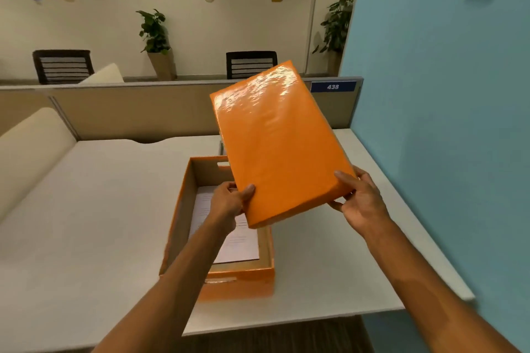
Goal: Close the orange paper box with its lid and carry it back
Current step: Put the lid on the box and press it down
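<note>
The orange paper box (243,284) stands without its lid on the white desk (86,223), with printed sheets (243,246) lying inside it. Both my hands hold the glossy orange lid (275,140) in the air above the box's far right part, tilted with its far end raised. My left hand (229,203) grips the lid's near left corner. My right hand (358,198) grips its near right corner. The lid hides the box's far right corner.
A beige partition (129,112) with a blue tag reading 438 (332,86) runs along the back of the desk. A light blue wall (444,123) is close on the right. A cream cushion (28,146) lies at the left. Chairs and potted plants stand beyond the partition.
</note>
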Available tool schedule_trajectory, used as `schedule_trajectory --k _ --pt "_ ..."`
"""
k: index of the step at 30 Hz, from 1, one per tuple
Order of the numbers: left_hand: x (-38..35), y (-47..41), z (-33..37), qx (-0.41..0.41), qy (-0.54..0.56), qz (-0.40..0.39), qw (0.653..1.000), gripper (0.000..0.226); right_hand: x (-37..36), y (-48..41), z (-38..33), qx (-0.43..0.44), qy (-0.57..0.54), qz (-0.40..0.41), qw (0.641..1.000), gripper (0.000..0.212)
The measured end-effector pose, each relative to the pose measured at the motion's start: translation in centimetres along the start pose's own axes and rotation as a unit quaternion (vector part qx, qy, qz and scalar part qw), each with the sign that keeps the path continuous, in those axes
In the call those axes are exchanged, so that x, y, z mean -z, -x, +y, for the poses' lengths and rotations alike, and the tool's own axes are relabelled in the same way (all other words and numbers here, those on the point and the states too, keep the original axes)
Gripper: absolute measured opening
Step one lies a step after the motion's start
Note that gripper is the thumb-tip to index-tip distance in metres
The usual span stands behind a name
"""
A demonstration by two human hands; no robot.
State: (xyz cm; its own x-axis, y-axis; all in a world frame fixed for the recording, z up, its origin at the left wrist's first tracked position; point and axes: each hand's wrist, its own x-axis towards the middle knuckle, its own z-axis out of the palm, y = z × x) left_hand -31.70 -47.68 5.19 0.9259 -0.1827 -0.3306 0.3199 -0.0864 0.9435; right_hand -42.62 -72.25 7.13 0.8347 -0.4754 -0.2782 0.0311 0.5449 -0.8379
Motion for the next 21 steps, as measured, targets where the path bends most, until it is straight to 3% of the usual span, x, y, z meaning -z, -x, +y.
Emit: schedule_trajectory --k 6,13,21 --pt "8.6 -0.2 1.9 -0.044 -0.102 0.014 0.994 0.062 -3.7 2.2 5.1 0.033 0.132 0.068 0.988 0.028" --pt "15.2 -0.7 1.8 -0.016 -0.159 0.011 0.987 0.064 -6.6 3.7 9.3 0.021 0.301 0.043 0.952 0.034" --pt "18.3 -0.4 -2.4 0.029 -0.191 -0.007 0.981 0.053 -7.1 5.0 12.9 -0.059 0.316 0.054 0.945 0.02"
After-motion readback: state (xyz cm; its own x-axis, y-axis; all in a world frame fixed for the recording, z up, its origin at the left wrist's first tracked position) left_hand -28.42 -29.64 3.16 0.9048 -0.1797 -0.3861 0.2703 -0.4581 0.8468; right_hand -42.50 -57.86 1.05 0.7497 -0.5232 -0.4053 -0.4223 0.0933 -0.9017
